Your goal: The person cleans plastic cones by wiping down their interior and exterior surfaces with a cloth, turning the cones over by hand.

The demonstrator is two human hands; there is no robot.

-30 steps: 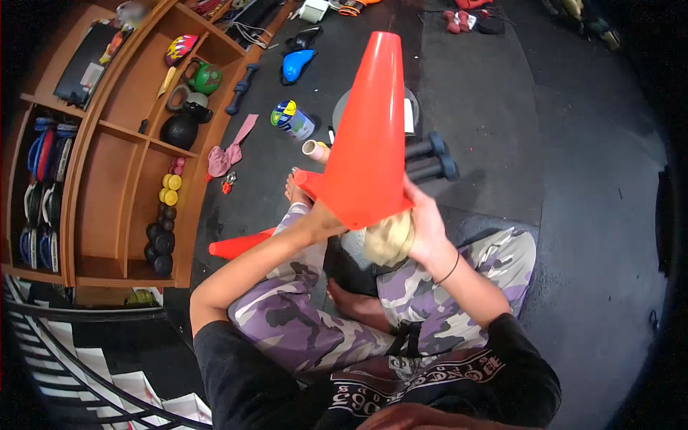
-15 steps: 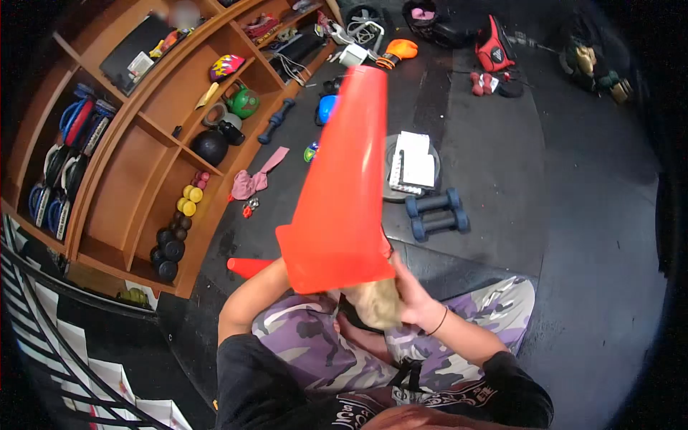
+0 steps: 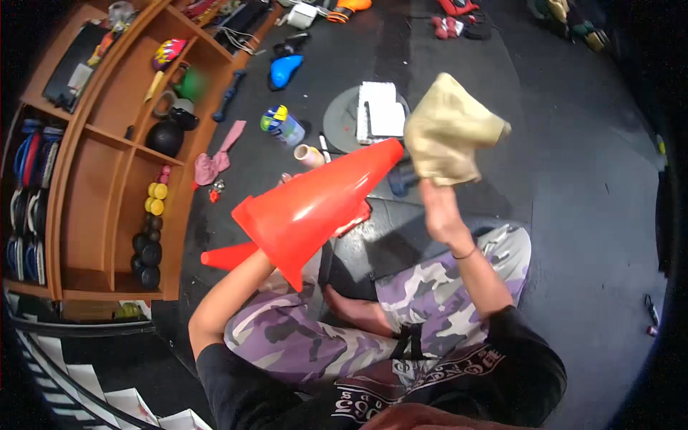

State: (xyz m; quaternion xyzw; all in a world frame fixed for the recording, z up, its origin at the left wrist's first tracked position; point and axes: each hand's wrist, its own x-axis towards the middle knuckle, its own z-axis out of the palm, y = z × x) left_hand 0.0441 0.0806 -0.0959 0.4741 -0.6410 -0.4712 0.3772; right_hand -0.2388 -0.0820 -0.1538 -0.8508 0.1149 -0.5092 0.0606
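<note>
One tan cloth is pinched in the closed right hand, one red-orange cone covering the left hand (grip unclear).

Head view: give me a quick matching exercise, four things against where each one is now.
1. Large orange cone
2. Tan cloth
3. White notepad
4. Pink cloth

A. On the round grey disc
B. On the dark floor, near the wooden shelving
C. Tilted, with the left forearm running up to its base
D. At the fingertips of the right hand

Pairs: 1-C, 2-D, 3-A, 4-B
</note>
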